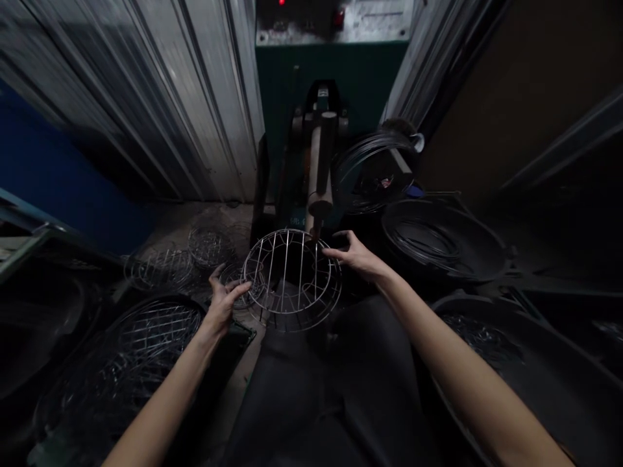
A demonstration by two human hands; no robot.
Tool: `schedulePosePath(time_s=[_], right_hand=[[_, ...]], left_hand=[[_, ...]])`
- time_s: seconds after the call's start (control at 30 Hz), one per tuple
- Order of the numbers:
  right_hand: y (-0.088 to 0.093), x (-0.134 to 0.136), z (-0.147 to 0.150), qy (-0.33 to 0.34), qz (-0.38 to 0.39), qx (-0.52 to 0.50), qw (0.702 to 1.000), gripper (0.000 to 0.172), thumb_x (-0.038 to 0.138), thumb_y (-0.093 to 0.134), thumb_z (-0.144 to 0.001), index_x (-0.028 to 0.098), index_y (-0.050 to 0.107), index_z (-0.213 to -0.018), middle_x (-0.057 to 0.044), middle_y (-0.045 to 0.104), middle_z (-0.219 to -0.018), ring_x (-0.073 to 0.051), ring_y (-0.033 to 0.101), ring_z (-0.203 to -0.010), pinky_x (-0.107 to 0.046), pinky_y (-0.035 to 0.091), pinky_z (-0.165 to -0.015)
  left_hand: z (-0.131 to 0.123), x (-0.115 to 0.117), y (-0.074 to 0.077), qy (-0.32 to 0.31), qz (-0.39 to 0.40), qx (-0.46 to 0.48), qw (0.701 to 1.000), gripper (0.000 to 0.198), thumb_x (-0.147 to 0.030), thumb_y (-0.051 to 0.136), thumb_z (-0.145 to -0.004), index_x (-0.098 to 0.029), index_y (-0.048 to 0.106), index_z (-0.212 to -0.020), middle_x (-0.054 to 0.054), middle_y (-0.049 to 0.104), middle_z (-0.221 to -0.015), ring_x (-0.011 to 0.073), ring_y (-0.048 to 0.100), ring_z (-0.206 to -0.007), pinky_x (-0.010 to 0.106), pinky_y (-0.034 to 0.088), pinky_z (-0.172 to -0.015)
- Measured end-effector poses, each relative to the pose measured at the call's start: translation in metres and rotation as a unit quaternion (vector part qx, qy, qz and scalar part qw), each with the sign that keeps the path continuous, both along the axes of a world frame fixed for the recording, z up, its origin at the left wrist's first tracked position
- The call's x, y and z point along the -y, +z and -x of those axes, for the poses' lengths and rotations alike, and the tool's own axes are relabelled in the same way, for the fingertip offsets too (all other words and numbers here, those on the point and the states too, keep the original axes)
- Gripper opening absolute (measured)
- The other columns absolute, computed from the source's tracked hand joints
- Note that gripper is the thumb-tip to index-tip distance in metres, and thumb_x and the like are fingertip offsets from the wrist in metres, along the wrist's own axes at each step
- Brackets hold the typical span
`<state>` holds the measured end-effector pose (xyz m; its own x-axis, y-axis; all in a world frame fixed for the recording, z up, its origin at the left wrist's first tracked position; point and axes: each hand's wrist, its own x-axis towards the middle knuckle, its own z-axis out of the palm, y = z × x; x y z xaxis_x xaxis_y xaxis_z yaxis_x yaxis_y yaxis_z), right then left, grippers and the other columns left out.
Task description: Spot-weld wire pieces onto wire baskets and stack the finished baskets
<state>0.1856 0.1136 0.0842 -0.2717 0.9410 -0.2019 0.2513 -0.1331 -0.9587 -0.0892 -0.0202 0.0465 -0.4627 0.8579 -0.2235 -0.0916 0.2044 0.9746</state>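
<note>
Rack (291, 280), round wire grid with parallel bars, held up between both hands in front of the welder (318, 130), above the person's lap. Left hand (224, 301) grips the rack's left rim, thumb hooked over the wire, fingers spread and partly open behind it. Right hand (357, 256) pinches the upper right rim with fingertips, remaining fingers loosely curled. Rack's top edge sits just under the electrode tip (317, 228), touching or nearly so; cannot tell which. Electrode arm (320, 162) runs down from the green machine body toward the rack. Finished racks (160, 266) lie piled on the floor to the left, more (150, 331) stacked lower left near the left forearm. Wire rings (372, 168) hang in a bundle right of the welder. Dark tub (440, 240) with coiled wire sits to the right, another tub (511, 363) under the right forearm. Corrugated metal wall (160, 91) behind on the left. Scene dim, fine detail hard to read.
</note>
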Motion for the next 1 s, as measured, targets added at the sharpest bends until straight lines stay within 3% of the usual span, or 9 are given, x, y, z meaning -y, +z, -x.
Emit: schedulePosePath(time_s=[0.17, 0.33, 0.5, 0.63, 0.73, 0.83, 0.93, 1.0], right_hand=[[0.004, 0.004, 0.001, -0.025, 0.019, 0.013, 0.999, 0.066, 0.043, 0.079, -0.060, 0.020, 0.043, -0.109, 0.001, 0.058, -0.076, -0.015, 0.059, -0.067, -0.029, 0.050, -0.062], [-0.008, 0.024, -0.006, 0.028, 0.061, 0.048, 0.997, 0.076, 0.046, 0.081, -0.058, 0.022, 0.038, -0.115, 0.000, 0.060, -0.074, -0.018, 0.062, -0.068, -0.032, 0.053, -0.063], [-0.042, 0.080, -0.024, 0.022, 0.115, 0.032, 0.993, 0.093, 0.049, 0.082, -0.055, 0.025, 0.028, -0.125, -0.002, 0.065, -0.082, -0.022, 0.066, -0.079, -0.037, 0.055, -0.071], [-0.082, 0.127, -0.037, -0.038, 0.182, 0.032, 0.982, 0.103, 0.049, 0.086, -0.046, 0.024, 0.026, -0.126, -0.003, 0.065, -0.081, -0.026, 0.066, -0.085, -0.043, 0.054, -0.080], [-0.112, 0.148, -0.041, -0.059, 0.202, 0.015, 0.978, 0.105, 0.045, 0.088, -0.043, 0.024, 0.026, -0.126, -0.003, 0.065, -0.083, -0.026, 0.066, -0.088, -0.045, 0.051, -0.087], [-0.135, 0.155, -0.042, -0.056, 0.221, -0.012, 0.974, 0.104, 0.044, 0.086, -0.047, 0.025, 0.024, -0.128, -0.002, 0.065, -0.087, -0.024, 0.067, -0.086, -0.047, 0.049, -0.091], [-0.143, 0.157, -0.043, -0.049, 0.232, -0.021, 0.971, 0.105, 0.044, 0.085, -0.051, 0.027, 0.020, -0.132, 0.000, 0.064, -0.087, -0.023, 0.067, -0.086, -0.047, 0.049, -0.092], [-0.138, 0.156, -0.045, -0.030, 0.255, -0.018, 0.966, 0.109, 0.047, 0.083, -0.051, 0.028, 0.017, -0.136, -0.001, 0.064, -0.088, -0.024, 0.067, -0.086, -0.047, 0.050, -0.090]], left_hand=[[-0.001, 0.002, 0.005, 0.005, -0.009, 0.005, 1.000, 0.090, -0.034, 0.077, -0.058, -0.026, 0.026, -0.131, 0.002, 0.059, -0.091, 0.0214, 0.059, -0.101, 0.041, 0.041, -0.093], [0.009, 0.022, 0.002, -0.016, 0.002, 0.012, 1.000, 0.094, -0.029, 0.079, -0.057, -0.030, 0.023, -0.133, 0.002, 0.056, -0.099, 0.0192, 0.059, -0.098, 0.039, 0.044, -0.091], [0.012, 0.065, -0.010, -0.089, 0.064, -0.003, 0.994, 0.103, -0.027, 0.082, -0.055, -0.030, 0.020, -0.138, 0.003, 0.059, -0.097, 0.0184, 0.061, -0.089, 0.034, 0.049, -0.080], [0.010, 0.096, -0.039, -0.151, 0.079, 0.019, 0.985, 0.096, -0.026, 0.082, -0.056, -0.026, 0.030, -0.137, 0.006, 0.064, -0.099, 0.0217, 0.058, -0.104, 0.032, 0.044, -0.086], [0.008, 0.115, -0.067, -0.058, 0.087, 0.122, 0.987, 0.075, -0.034, 0.077, -0.065, -0.023, 0.043, -0.131, 0.007, 0.065, -0.106, 0.0195, 0.058, -0.106, 0.030, 0.042, -0.089], [0.004, 0.124, -0.087, 0.019, 0.123, 0.196, 0.973, 0.053, -0.042, 0.072, -0.069, -0.015, 0.060, -0.113, 0.010, 0.067, -0.102, 0.0183, 0.062, -0.093, 0.028, 0.045, -0.079], [0.001, 0.122, -0.088, -0.001, 0.136, 0.244, 0.960, 0.043, -0.039, 0.076, -0.065, -0.010, 0.067, -0.096, 0.012, 0.069, -0.089, 0.0171, 0.064, -0.077, 0.027, 0.047, -0.069], [-0.001, 0.118, -0.077, 0.001, 0.125, 0.268, 0.955, 0.038, -0.034, 0.079, -0.061, -0.011, 0.068, -0.089, 0.008, 0.069, -0.079, 0.0139, 0.063, -0.070, 0.025, 0.047, -0.065]])
